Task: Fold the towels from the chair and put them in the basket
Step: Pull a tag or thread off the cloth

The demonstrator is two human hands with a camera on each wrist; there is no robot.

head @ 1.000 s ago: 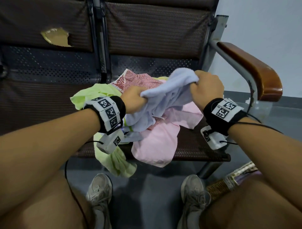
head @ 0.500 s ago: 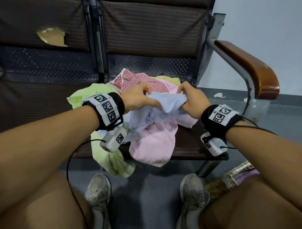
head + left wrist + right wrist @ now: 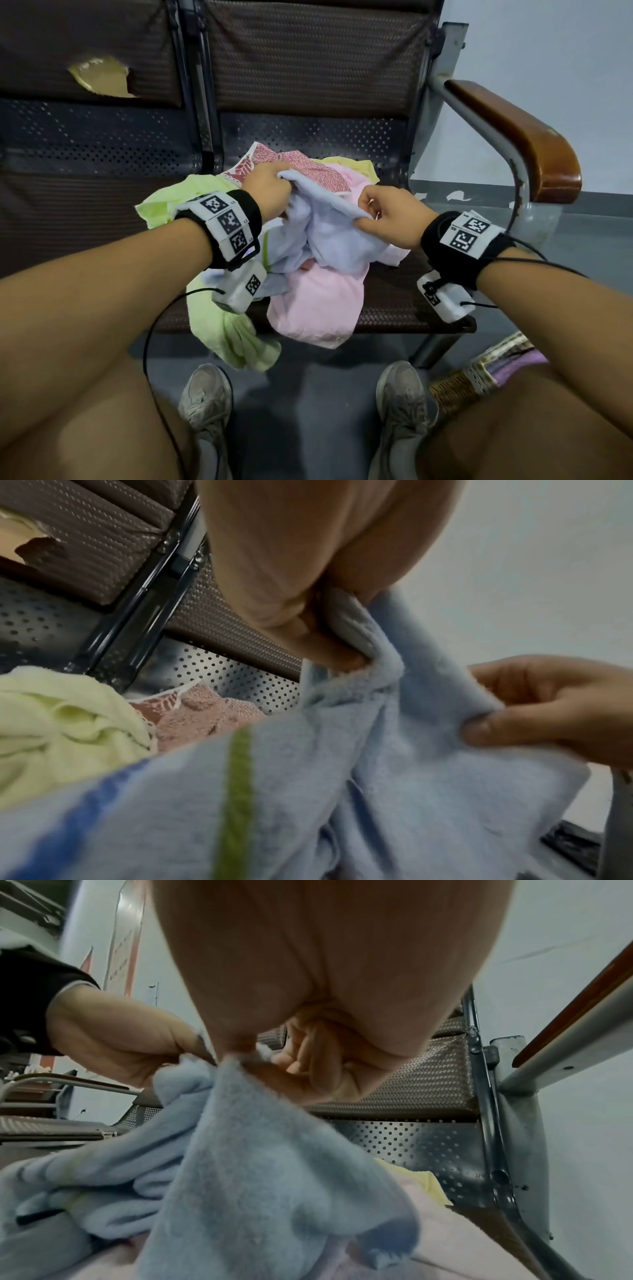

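A light blue towel [image 3: 329, 236] [image 3: 394, 791] [image 3: 260, 1164] hangs bunched over the pile on the chair seat [image 3: 404, 298]. My left hand [image 3: 267, 188] [image 3: 318, 631] grips its upper edge at the left. My right hand [image 3: 383, 219] [image 3: 260, 1056] pinches the same edge a little to the right and lower. Under it lie a pink towel [image 3: 318, 305], a pale green towel [image 3: 222, 329] that hangs off the seat's front, a red patterned towel [image 3: 308, 164] and a yellow one [image 3: 356, 164]. The basket [image 3: 479, 380] stands on the floor at the lower right, partly hidden by my right knee.
The seat belongs to a row of dark metal chairs with a wooden armrest [image 3: 524, 137] at the right. The left chair's backrest has a torn patch [image 3: 99, 75]. My two shoes [image 3: 205, 404] stand on the grey floor below the seat's front edge.
Both hands came down from a raised hold with the blue towel. They then moved apart along its edge, the left hand up and back, the right hand to the right.
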